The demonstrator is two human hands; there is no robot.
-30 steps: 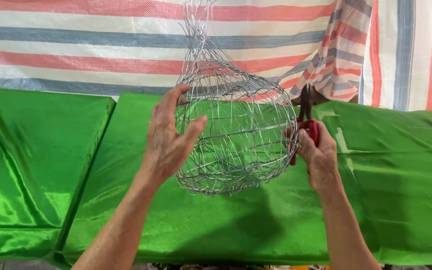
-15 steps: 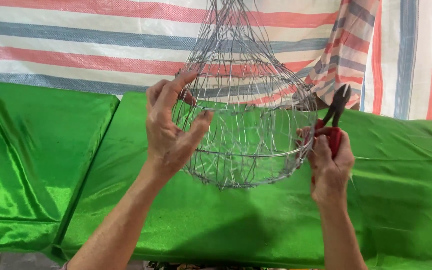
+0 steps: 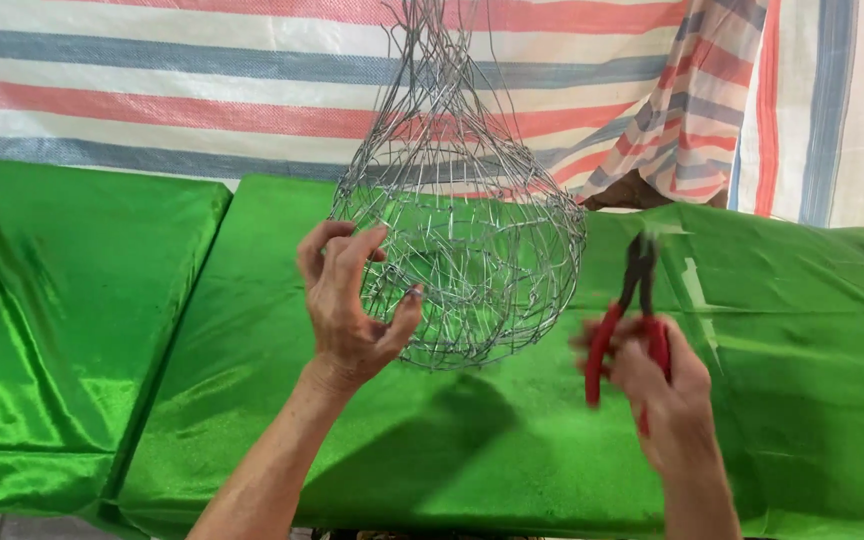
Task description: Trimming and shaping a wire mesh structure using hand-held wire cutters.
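**Left hand on a hanging wire basket, right hand drawn away with red pliers**

The fingers of the left hand (image 3: 352, 310) are spread and curled around the left side of a rounded wire basket (image 3: 462, 260), fingertips and thumb touching its mesh, a loose grip rather than a clamp. The fingers of the right hand (image 3: 657, 385) are wrapped together around the red handles of a pair of pliers (image 3: 630, 320), whose dark jaws point upward; they look nearly closed, though motion blur makes it hard to tell.

Half a second ago the right hand was pressed against the basket's right rim, pliers held up beside the wire. Now that hand has dropped down and to the right, well apart from the basket, and appears blurred. The left hand has stayed on the same side of the basket, with its grip slightly shifted.

The basket hangs in the air between the two hands, just above a green satin cloth (image 3: 802, 400), its wires gathering into a narrow neck that rises out of the top of the picture. Its shadow falls on the cloth below.

Counted: one wire basket, one pair of pliers, two hands. The green cloth covers two adjoining surfaces, and a striped tarpaulin (image 3: 152, 90) in red, blue and white hangs behind.
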